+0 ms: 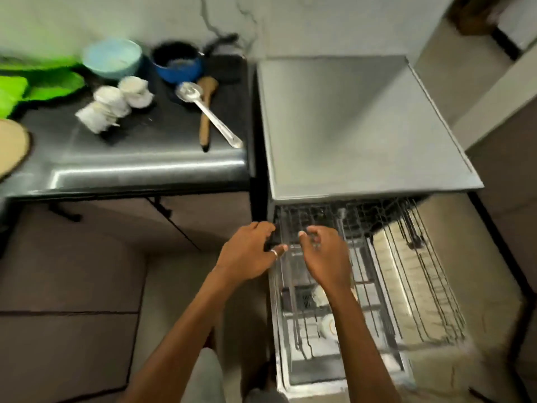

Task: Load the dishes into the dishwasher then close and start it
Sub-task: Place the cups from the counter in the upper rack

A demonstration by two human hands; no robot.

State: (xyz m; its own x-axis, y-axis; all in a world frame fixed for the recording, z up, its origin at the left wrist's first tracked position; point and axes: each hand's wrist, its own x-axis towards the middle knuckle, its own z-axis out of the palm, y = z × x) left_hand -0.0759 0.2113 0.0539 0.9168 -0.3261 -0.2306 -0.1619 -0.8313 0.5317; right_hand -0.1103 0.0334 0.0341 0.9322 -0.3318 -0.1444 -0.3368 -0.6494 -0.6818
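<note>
The dishwasher [363,126] stands open with its door [343,370] folded down. A wire upper rack [406,257] is pulled out over the door. My left hand [250,251] grips a black part at the rack's front left corner. Just to its right, my right hand [325,254] curls its fingers over the rack's front wires. Below my right forearm, two white cups [329,327] sit inside. On the dark counter [145,167] lie a pale blue bowl [112,58], a blue saucepan [177,64], white cups [113,103], a metal spoon [209,112] and a wooden spatula [206,112].
Green plates [35,82] and a tan plate [11,146] sit at the counter's left end. Brown cabinet fronts [72,257] run below the counter. A wall [499,135] stands close on the dishwasher's right side. The view is motion-blurred.
</note>
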